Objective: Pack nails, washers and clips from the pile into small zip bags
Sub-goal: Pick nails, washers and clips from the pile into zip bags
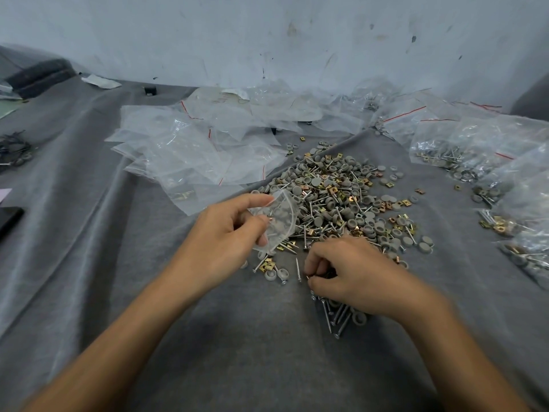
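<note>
**Small zip bag** (277, 223): clear, held at centre frame over the near-left edge of the pile (335, 197). Grey washers show through it; it is unclear whether they are inside it or behind it.

**Left hand** (228, 233): pinches the bag between thumb and curled fingers.

**Right hand** (350, 275): lower right of the bag, at the pile's near edge, fingers curled toward the thumb. It is blurred, so I cannot tell whether it holds a piece. A group of nails (334, 318) lies partly under it.

**Pile:** mixed grey washers, brass clips and nails, on a grey cloth (208, 337).

**Surroundings:**
- Empty bags (190, 153) are spread at upper centre-left, reaching the pile's far-left edge.
- Filled bags (481, 150) line the right edge.
- A stained wall (267, 34) stands behind.
- A black flat object (9, 220) lies at the left edge.
</note>
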Motion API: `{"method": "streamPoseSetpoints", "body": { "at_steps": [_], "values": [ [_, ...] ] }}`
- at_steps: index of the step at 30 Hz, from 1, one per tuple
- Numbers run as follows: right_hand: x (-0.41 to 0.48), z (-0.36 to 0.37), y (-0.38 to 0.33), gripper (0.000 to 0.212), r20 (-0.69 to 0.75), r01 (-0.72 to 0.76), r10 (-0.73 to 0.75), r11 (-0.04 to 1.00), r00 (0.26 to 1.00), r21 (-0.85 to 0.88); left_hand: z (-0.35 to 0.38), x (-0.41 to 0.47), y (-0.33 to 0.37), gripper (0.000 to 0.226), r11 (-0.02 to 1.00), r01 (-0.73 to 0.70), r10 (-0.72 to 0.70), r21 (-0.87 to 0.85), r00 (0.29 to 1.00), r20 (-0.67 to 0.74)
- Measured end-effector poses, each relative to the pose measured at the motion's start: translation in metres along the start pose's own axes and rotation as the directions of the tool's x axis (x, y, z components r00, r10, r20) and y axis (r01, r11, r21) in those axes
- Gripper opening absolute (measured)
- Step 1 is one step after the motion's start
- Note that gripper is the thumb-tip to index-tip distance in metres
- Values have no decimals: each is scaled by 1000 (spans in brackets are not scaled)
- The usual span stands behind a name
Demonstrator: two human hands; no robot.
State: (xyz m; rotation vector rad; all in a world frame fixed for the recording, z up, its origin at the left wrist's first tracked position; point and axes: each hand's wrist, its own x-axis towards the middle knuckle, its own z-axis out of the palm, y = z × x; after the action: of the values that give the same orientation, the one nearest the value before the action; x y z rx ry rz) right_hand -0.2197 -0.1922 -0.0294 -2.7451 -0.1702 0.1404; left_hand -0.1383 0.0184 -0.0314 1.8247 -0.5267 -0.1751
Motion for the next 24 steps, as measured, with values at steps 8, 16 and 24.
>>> {"method": "streamPoseSetpoints", "body": {
  "at_steps": [8, 16, 24],
  "values": [
    [1, 4, 6, 11, -161, 2, 9, 998, 987, 70, 0, -1, 0, 33, 1000, -11, 11, 11, 1000, -2],
    [3, -6, -4, 5, -418, 238, 134, 652, 898, 720, 5, -1, 0, 29, 998, -39, 39, 49, 999, 2],
    [6, 3, -18, 9, -403, 283, 73, 599, 912, 749, 6, 0, -2, 28, 998, -42, 42, 50, 999, -6]
  ]
}}
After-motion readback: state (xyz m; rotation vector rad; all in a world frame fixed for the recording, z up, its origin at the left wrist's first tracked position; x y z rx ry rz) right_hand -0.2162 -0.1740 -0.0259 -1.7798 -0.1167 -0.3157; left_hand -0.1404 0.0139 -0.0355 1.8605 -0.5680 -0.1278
